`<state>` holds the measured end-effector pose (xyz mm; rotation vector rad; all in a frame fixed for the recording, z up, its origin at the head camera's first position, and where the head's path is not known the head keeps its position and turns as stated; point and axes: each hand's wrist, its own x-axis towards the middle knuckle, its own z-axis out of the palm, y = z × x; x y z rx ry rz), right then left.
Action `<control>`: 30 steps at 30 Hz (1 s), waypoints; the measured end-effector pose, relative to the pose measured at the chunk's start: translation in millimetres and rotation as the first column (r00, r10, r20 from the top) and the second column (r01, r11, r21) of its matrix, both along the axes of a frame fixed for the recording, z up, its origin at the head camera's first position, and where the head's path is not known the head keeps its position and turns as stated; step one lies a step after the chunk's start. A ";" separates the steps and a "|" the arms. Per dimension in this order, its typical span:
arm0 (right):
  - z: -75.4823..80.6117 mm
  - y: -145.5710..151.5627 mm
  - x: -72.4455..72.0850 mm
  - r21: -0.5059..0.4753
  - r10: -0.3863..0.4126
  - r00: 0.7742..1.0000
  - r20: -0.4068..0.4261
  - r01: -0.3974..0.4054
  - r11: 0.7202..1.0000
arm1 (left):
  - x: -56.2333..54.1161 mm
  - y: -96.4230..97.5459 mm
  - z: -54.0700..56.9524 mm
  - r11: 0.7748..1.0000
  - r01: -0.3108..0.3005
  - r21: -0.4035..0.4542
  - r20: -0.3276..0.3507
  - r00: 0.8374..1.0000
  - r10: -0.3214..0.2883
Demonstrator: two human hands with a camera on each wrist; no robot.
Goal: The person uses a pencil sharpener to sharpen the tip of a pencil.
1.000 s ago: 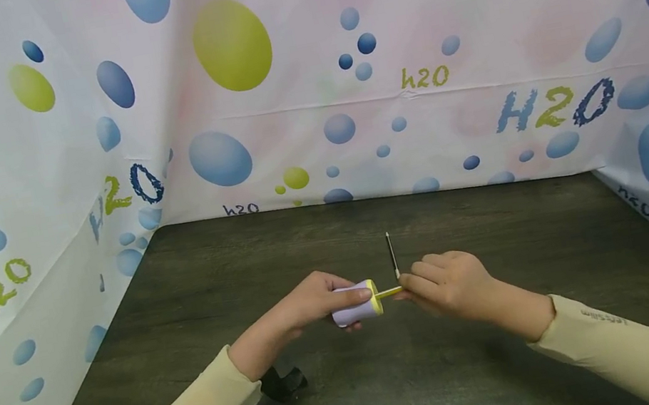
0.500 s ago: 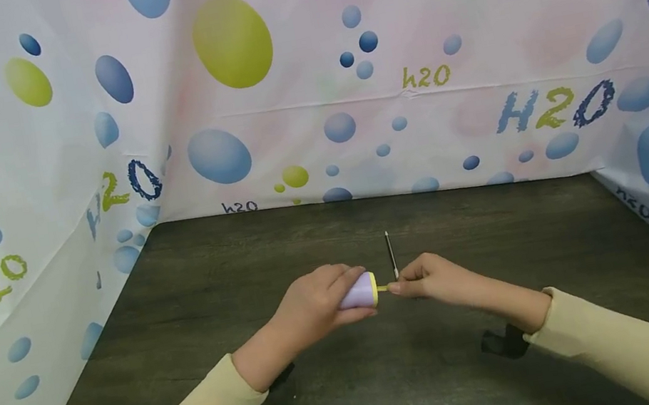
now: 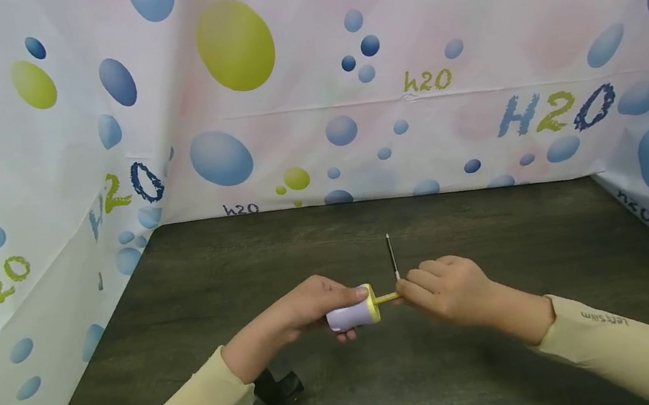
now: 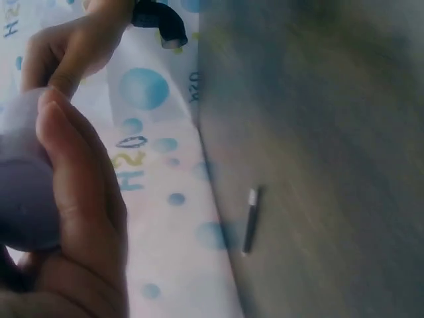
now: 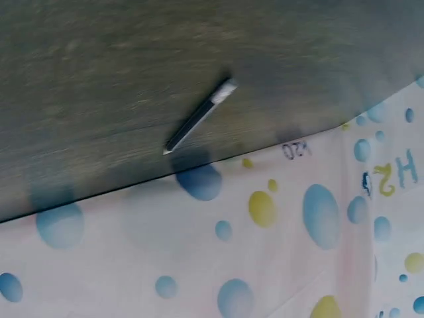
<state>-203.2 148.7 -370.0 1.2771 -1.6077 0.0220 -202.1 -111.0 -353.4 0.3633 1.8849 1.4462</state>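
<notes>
My left hand (image 3: pixel 310 304) grips a lilac cylinder with a yellow rim (image 3: pixel 350 317), which looks like a pencil sharpener. The thumb lies along its top, and some fingertips show below it. From the yellow end sticks out a thin yellow pencil (image 3: pixel 385 298); its inner end is hidden. My right hand (image 3: pixel 452 288) pinches the pencil's outer end, with the back of the hand towards the head camera. In the left wrist view the cylinder (image 4: pixel 26 179) fills the left edge beside the fingers. The right wrist view shows neither hand.
A thin black pen-like stick with a whitish end (image 3: pixel 392 256) lies on the dark wooden table (image 3: pixel 243 260), just beyond my right hand. A white cloth with blue and green dots (image 3: pixel 305 90) stands round the back and sides. A black strap piece (image 3: pixel 279 388) hangs under the left wrist.
Half a second ago the left hand lay over the cylinder; now it has rolled so its thumb is on top. The right hand has turned too, and still pinches the pencil.
</notes>
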 end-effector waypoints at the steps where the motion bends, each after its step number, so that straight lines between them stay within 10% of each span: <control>1: 0.8 -1.3 0.6 -0.008 0.010 1.000 0.008 -0.010 1.000 | 1.7 0.7 0.1 1.000 -0.013 -0.004 -0.028 1.000 0.013; 3: 2.6 -3.7 2.5 -0.026 0.014 0.998 0.056 -0.013 1.000 | 5.2 2.2 0.2 0.998 -0.053 -0.036 -0.152 0.987 0.047; 5: 4.3 -5.1 4.9 -0.039 -0.001 0.991 0.134 0.006 0.999 | 9.4 4.2 -1.3 0.992 -0.101 -0.081 -0.343 0.937 0.068; 6: 4.8 -5.2 5.8 -0.039 -0.012 0.979 0.202 0.021 0.999 | 11.5 5.2 -2.5 0.988 -0.116 -0.103 -0.466 0.883 0.055; 7: 5.8 -4.8 7.3 -0.029 -0.021 0.949 0.315 0.031 0.999 | 13.4 6.0 -4.4 0.984 -0.121 -0.133 -0.604 0.797 0.016; 8: 7.1 -3.8 8.6 -0.006 -0.031 0.883 0.469 0.038 0.999 | 14.6 6.6 -7.1 0.979 -0.125 -0.161 -0.747 0.663 -0.039; 9: 8.6 -2.7 9.3 0.017 -0.032 0.765 0.643 0.028 0.999 | 15.4 7.1 -9.8 0.972 -0.137 -0.189 -0.870 0.483 -0.101; 10: 10.1 -1.3 9.6 0.027 -0.026 0.578 0.816 0.007 1.000 | 15.7 7.5 -12.2 0.965 -0.157 -0.210 -0.949 0.272 -0.163; 12: 13.0 2.2 7.8 -0.006 0.007 0.034 0.999 -0.008 1.000 | 13.4 7.5 -17.3 0.959 -0.209 -0.192 -0.959 -0.166 -0.228; 13: 14.7 4.0 6.3 -0.021 0.024 -0.224 0.974 0.016 1.000 | 11.9 7.4 -19.8 0.959 -0.226 -0.169 -0.913 -0.332 -0.239; 14: 15.6 5.9 4.1 -0.019 0.033 -0.415 0.909 0.038 0.999 | 10.6 7.3 -21.7 0.962 -0.225 -0.152 -0.868 -0.435 -0.239; 15: 15.6 7.5 1.7 -0.009 0.033 -0.537 0.843 0.047 0.999 | 9.8 7.5 -22.6 0.963 -0.223 -0.149 -0.845 -0.477 -0.242; 16: 14.9 9.0 -0.1 0.000 0.030 -0.602 0.798 0.049 0.999 | 10.0 7.8 -23.2 0.963 -0.219 -0.158 -0.851 -0.465 -0.245; 17: 13.8 10.2 -1.1 0.009 0.020 -0.606 0.795 0.045 0.999 | 10.3 8.4 -23.8 0.961 -0.214 -0.175 -0.880 -0.403 -0.250; 18: 13.0 10.6 -0.7 0.016 0.005 -0.549 0.836 0.034 0.999 | 11.3 9.1 -22.9 0.956 -0.209 -0.208 -0.920 -0.290 -0.263; 19: 11.5 10.8 1.3 0.023 -0.007 -0.433 0.901 0.031 0.999 | 12.1 9.9 -20.7 0.951 -0.193 -0.241 -0.956 -0.124 -0.268; 20: 9.3 10.5 3.4 0.025 -0.020 -0.243 0.970 0.020 0.999 | 12.0 10.5 -18.3 0.949 -0.171 -0.267 -0.963 0.091 -0.254; 22: 5.1 9.7 5.8 0.060 -0.061 0.283 0.957 0.011 0.998 | 9.6 10.9 -11.7 0.956 -0.124 -0.264 -0.835 0.526 -0.163; 23: 3.6 9.5 6.5 0.074 -0.084 0.544 0.835 0.041 0.996 | 7.3 10.5 -8.2 0.967 -0.094 -0.236 -0.699 0.707 -0.102; 24: 2.6 9.2 6.5 0.065 -0.096 0.745 0.660 0.071 0.995 | 4.8 9.7 -4.6 0.979 -0.071 -0.193 -0.543 0.839 -0.046; 25: 1.3 9.3 5.5 0.036 -0.088 0.878 0.470 0.081 0.996 | 2.0 8.3 -2.0 0.988 -0.056 -0.144 -0.389 0.921 -0.004; 26: 0.8 9.1 3.2 0.004 -0.062 0.955 0.289 0.064 0.998 | -0.2 7.1 -0.4 0.994 -0.044 -0.101 -0.245 0.969 0.018; 28: 1.4 8.5 -0.3 -0.018 0.003 0.998 0.064 -0.002 1.000 | -2.3 5.5 1.9 1.000 0.000 -0.026 -0.031 1.000 -0.001; 30: 2.1 7.0 -1.0 -0.034 0.058 0.997 -0.052 -0.060 0.998 | -1.0 5.5 3.0 0.999 0.036 -0.002 0.071 0.997 -0.036</control>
